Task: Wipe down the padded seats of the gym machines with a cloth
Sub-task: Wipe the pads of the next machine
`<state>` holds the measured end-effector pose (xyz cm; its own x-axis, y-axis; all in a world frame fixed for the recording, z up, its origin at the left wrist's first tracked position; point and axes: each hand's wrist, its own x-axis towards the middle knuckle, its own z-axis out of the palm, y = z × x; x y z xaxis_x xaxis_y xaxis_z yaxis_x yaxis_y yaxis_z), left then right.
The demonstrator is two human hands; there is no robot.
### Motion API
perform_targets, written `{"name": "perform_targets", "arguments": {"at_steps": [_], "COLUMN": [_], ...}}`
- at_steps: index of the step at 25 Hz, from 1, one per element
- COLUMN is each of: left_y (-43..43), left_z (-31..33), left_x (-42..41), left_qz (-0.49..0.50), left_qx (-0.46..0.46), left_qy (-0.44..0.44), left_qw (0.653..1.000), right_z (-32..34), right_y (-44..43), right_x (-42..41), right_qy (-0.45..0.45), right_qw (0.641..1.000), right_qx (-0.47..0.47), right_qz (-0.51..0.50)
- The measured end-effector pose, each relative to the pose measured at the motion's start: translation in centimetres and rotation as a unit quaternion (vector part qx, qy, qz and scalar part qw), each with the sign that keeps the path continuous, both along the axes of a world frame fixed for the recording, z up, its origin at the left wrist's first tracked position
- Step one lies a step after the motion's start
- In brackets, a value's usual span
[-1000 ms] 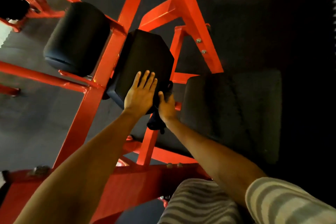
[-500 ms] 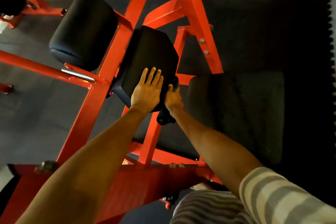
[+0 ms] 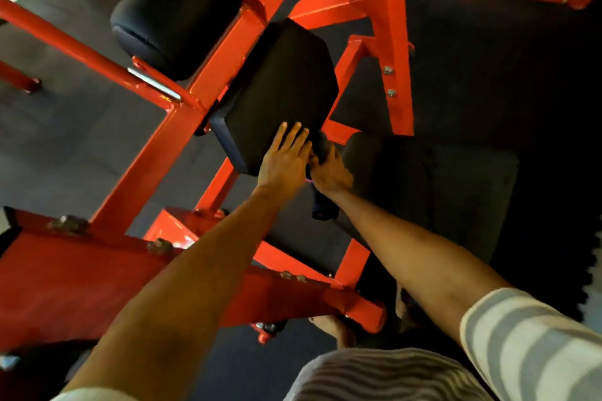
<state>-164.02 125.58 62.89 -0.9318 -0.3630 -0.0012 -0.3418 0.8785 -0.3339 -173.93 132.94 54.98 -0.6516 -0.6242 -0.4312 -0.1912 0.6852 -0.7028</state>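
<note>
While the left hand [image 3: 283, 163] lies flat, fingers straight, on the lower right corner of the black padded seat [image 3: 280, 81] at the centre of the frame, the right hand [image 3: 330, 172] just beside it curls round a dark cloth [image 3: 321, 210]. The cloth is bunched against the seat's right edge, and a tail of it hangs below the wrist. Most of the seat's top, up toward its far corner, lies uncovered.

Along the seat's left edge a beam of the red frame [image 3: 156, 153] climbs diagonally, and past it, upper left, sits a round black roller pad [image 3: 179, 6]. Right of the hands a larger dark pad [image 3: 439, 179] begins, its near edge under the right hand. Dark rubber floor [image 3: 65, 127] opens at the left and again upper right. A striped sleeve [image 3: 527, 335] fills the lower right corner.
</note>
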Motion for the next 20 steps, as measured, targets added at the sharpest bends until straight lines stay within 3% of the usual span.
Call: {"name": "perform_targets", "arguments": {"at_steps": [4, 8, 11, 15, 20], "left_y": [3.9, 6.7, 8.4, 9.6, 11.0], "left_z": [-4.8, -8.7, -11.1, -15.1, -18.4], "left_x": [1.1, 0.5, -0.1, -0.3, -1.7], "left_qz": [0.005, 0.099, 0.229, 0.369, 0.431], "left_qx": [0.106, 0.241, 0.362, 0.441, 0.474], "left_qy": [0.052, 0.076, 0.123, 0.188, 0.271], "left_qw": [0.993, 0.962, 0.895, 0.796, 0.719], "right_z": [-0.6, -3.3, -5.9, -8.1, -10.1], "right_y": [4.3, 8.4, 10.7, 8.8, 3.6], "right_x": [-2.1, -3.1, -3.2, -4.0, -7.5], "right_qy": [0.154, 0.250, 0.323, 0.360, 0.334], "right_qw": [0.973, 0.915, 0.874, 0.824, 0.823], "right_qx": [0.084, 0.139, 0.131, 0.094, 0.081], "right_qz": [0.153, 0.284, 0.338, 0.428, 0.451]}}
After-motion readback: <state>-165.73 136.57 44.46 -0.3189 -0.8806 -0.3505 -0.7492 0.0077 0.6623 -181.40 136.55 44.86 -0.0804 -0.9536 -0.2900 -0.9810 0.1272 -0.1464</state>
